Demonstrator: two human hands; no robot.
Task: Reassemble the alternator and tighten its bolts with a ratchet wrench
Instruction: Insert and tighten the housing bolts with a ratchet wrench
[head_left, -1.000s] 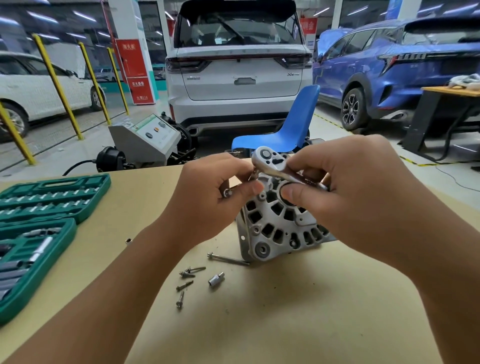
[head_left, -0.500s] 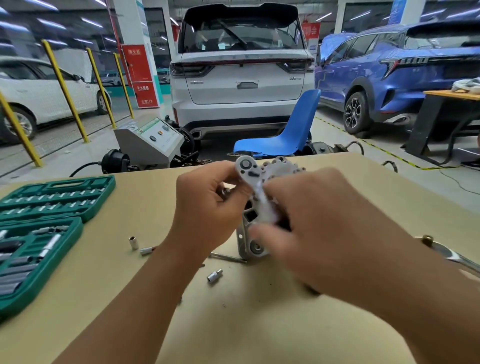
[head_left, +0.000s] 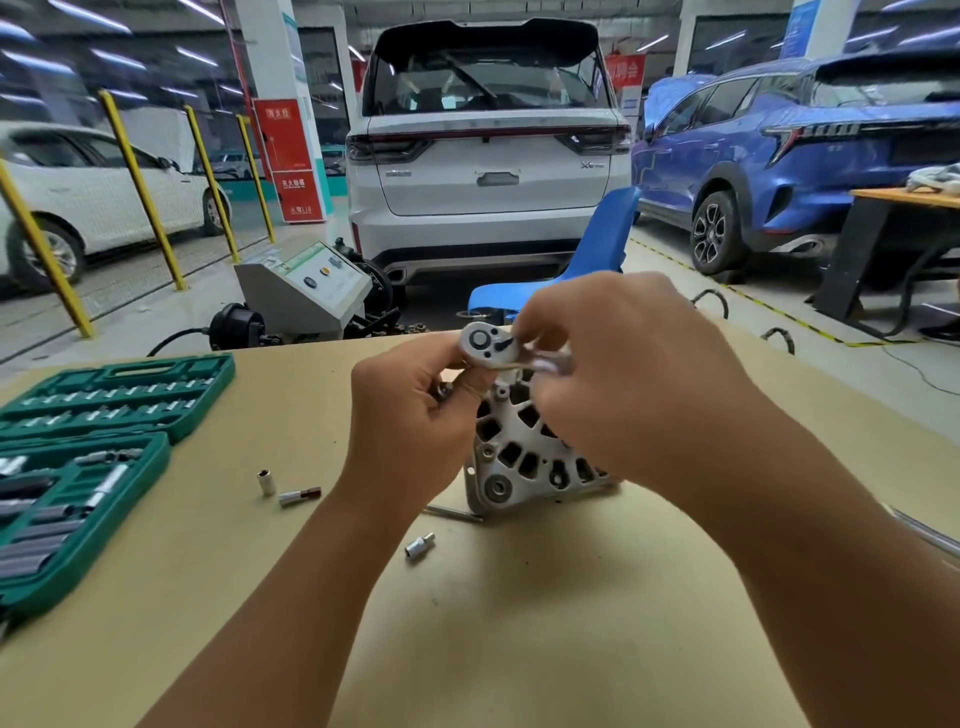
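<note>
Tabletop (head_left: 519, 649): one alternator (head_left: 519, 457), two sockets (head_left: 266, 481).

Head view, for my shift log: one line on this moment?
step: tightening | left hand: steadies silver ratchet wrench head | right hand: grips handle | grey vented alternator: upright

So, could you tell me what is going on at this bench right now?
A person is working on an alternator that stands on edge on the table. The right hand grips the ratchet wrench, whose head sits at the top of the housing, while the left hand holds there beside it. A long bolt and loose sockets lie on the table, and an open green socket case sits to the left.
</note>
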